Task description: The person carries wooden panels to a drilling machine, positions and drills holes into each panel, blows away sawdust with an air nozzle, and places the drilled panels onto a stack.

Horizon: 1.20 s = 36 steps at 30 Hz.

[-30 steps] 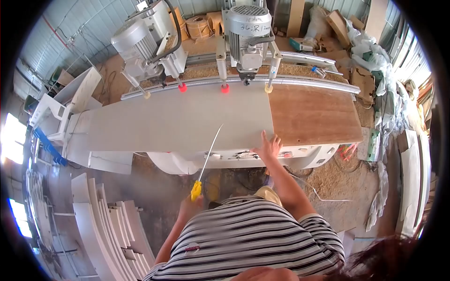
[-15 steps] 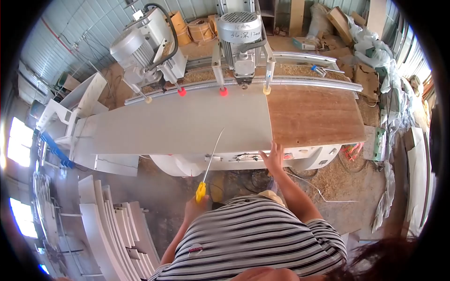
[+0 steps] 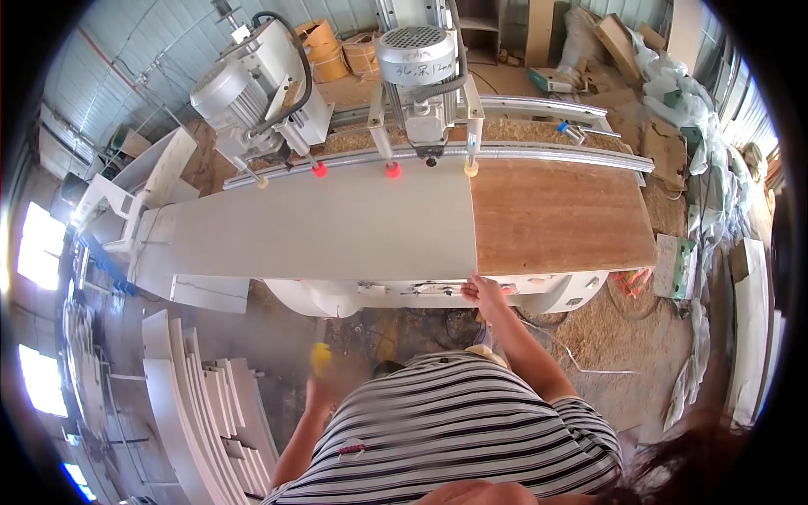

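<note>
My left hand (image 3: 320, 394) is at lower left, low beside the striped shirt, closed on a yellow-handled air blow gun (image 3: 321, 357). Motion blurs the blow gun, and its long thin nozzle cannot be made out. My right hand (image 3: 482, 294) is at the near right corner of a large pale grey panel (image 3: 337, 223), fingers curled and closed at its edge. This panel lies flat on a machine bed, under the round pads of the drilling heads. To its right, the reddish-brown wooden surface (image 3: 560, 215) shows.
Two motor-driven drilling heads (image 3: 414, 71) stand over the panel's far side, along a metal rail (image 3: 555, 151). Cut boards (image 3: 181, 396) are stacked at lower left. Sawdust and a white cord (image 3: 576, 362) lie on the floor at right. Plastic wrapping (image 3: 673, 93) hangs farther right.
My left hand has swung the blow gun left and down, away from the panel. My right hand's spread fingers have drawn together at the panel's near corner.
</note>
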{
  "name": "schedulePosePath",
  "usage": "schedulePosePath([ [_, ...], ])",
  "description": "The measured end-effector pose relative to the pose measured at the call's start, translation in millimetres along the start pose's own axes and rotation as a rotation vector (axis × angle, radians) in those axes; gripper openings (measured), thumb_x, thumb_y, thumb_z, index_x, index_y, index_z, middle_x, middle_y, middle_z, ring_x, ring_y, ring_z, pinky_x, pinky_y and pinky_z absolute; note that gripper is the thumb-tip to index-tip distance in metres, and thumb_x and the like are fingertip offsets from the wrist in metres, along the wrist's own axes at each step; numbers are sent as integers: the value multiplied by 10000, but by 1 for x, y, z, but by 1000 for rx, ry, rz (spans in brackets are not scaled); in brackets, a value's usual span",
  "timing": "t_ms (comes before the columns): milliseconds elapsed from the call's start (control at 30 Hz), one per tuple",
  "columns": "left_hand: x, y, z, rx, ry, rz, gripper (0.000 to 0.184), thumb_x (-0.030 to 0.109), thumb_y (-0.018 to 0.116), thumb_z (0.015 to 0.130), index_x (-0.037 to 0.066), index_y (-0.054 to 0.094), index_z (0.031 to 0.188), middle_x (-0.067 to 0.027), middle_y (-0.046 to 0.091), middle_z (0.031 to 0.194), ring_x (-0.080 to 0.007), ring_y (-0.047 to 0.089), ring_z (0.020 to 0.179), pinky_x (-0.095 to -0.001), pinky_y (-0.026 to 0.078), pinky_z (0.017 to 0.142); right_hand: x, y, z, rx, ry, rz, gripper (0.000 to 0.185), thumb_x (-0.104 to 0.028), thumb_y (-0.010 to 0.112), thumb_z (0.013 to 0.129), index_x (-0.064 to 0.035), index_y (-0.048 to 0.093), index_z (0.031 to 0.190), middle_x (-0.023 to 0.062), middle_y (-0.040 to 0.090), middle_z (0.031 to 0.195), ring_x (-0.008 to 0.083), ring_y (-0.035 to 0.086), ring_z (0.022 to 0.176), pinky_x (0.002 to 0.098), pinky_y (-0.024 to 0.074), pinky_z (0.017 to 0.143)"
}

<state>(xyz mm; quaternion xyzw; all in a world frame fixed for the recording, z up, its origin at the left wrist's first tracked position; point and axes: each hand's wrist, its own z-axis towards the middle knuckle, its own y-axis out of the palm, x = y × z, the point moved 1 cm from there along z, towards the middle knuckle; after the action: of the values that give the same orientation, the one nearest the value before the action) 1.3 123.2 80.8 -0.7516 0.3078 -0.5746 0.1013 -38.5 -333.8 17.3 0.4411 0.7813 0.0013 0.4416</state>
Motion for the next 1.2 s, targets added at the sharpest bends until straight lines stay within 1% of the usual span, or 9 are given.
schedulePosePath([
  [100, 43, -13, -8, -15, -392, -361, 490, 503, 408, 898, 60, 572, 769, -15, 525, 587, -136, 527, 537, -271, 399, 465, 0, 2, 6, 3, 47, 75, 340, -290, 553, 875, 40, 513, 947, 149, 579, 879, 238, 597, 808, 345, 529, 741],
  [167, 64, -2, -14, -102, -337, -146, 513, 530, 422, 880, 53, 569, 760, -21, 551, 640, -100, 543, 636, -255, 414, 522, 0, 1, 11, -4, 48, 87, 333, -284, 568, 866, 37, 513, 934, 154, 582, 872, 245, 599, 804, 357, 532, 739],
  [233, 97, 10, -27, -414, -155, 13, 223, 247, 506, 890, 48, 607, 876, -10, 567, 768, -87, 531, 684, -241, 427, 597, 4, 1, 18, -20, 120, 133, 330, -280, 600, 846, 31, 513, 917, 162, 588, 854, 258, 604, 790, 369, 533, 729],
  [533, 98, 31, -12, -395, -33, -51, 284, 297, 467, 917, 63, 614, 851, -14, 585, 792, -119, 550, 707, -256, 432, 644, -4, 15, 17, 27, 222, 188, 288, -258, 645, 816, -8, 525, 891, 149, 612, 791, 248, 625, 711, 338, 543, 628],
  [633, 125, 38, -14, -244, -121, 91, 258, 303, 472, 915, 81, 600, 884, -23, 580, 775, -133, 548, 659, -263, 427, 613, 4, 16, 20, 86, 204, 240, 287, -271, 646, 815, -16, 528, 876, 140, 620, 778, 234, 629, 690, 311, 537, 595],
  [733, 141, 51, -5, -14, -457, -492, 273, 342, 500, 895, 82, 537, 969, 3, 520, 723, -121, 503, 588, -268, 416, 537, 8, 18, 18, 134, 181, 222, 280, -285, 636, 823, -26, 532, 846, 119, 622, 728, 200, 627, 644, 277, 515, 546],
  [833, 51, 60, 38, 80, -364, -428, 349, 426, 497, 881, 85, 502, 956, -42, 540, 875, -141, 492, 799, -279, 475, 500, 7, 10, 14, 124, 161, 229, 252, -280, 630, 828, -43, 545, 824, 101, 623, 698, 182, 620, 596, 262, 491, 501],
  [1000, 56, 54, 56, 190, -508, -539, 337, 365, 557, 863, 71, 478, 1008, -78, 530, 950, -202, 588, 708, -286, 467, 469, -9, -52, 10, 258, 33, 270, 196, -269, 624, 830, -82, 578, 794, 61, 616, 686, 154, 588, 568, 245, 469, 507],
  [1200, 48, 55, 93, 440, -467, -787, 238, 259, 526, 893, 31, 467, 926, -66, 527, 759, -200, 584, 600, -257, 412, 446, -65, -186, -31, 504, -143, 324, 198, -281, 629, 830, -112, 568, 746, -11, 525, 590, 78, 477, 503, 192, 378, 459],
])
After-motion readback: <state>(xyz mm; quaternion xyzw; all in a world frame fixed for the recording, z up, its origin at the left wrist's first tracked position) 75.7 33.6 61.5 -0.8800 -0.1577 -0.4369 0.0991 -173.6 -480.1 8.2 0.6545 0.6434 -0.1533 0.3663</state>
